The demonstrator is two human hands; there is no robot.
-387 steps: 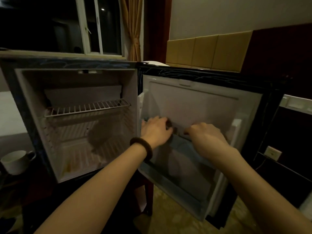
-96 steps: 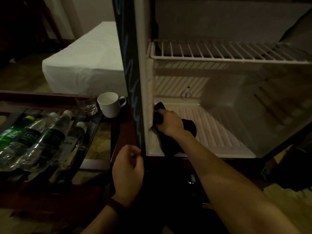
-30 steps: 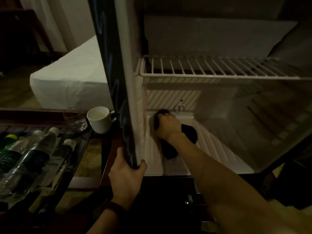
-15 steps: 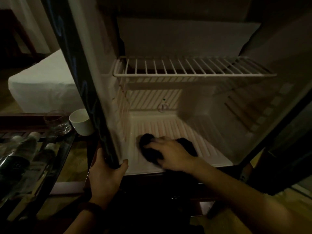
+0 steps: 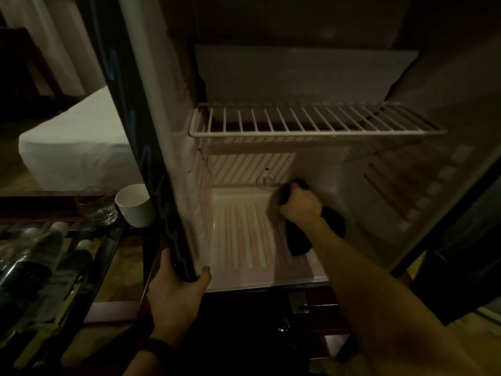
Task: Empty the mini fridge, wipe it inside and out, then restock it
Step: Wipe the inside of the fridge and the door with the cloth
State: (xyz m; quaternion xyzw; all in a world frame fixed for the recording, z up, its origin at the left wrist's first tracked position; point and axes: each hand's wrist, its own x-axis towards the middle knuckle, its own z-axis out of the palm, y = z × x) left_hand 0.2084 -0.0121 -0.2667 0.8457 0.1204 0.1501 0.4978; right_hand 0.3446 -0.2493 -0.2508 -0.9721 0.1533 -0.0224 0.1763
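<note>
My right hand (image 5: 299, 203) is deep in the mini fridge (image 5: 311, 169), fingers (image 5: 291, 198) curled tight round the dark cloth (image 5: 314, 229), pressing it into the back of the floor just beside the round dial (image 5: 266, 181) on the rear wall. The rest of the cloth trails out from under my wrist across the ribbed floor. Half a second ago this hand lay flat on the cloth near the front left of the floor; now it has pushed back and to the right, and it is bunched into a fist.

My left hand (image 5: 174, 294) grips the bottom corner of the fridge's left side wall (image 5: 151, 147), thumb hooked round the inner edge, the other fingers wrapped behind it out of sight. Same hold as a moment ago.

The wire shelf (image 5: 311, 126) above is bare. Out to the left, on the bench (image 5: 108, 310), a white cup (image 5: 134, 204) stands just beside a glass (image 5: 96, 206), and the bottles (image 5: 40, 256) lie on their sides in the tray. The white bed (image 5: 76, 150) sits behind them.
</note>
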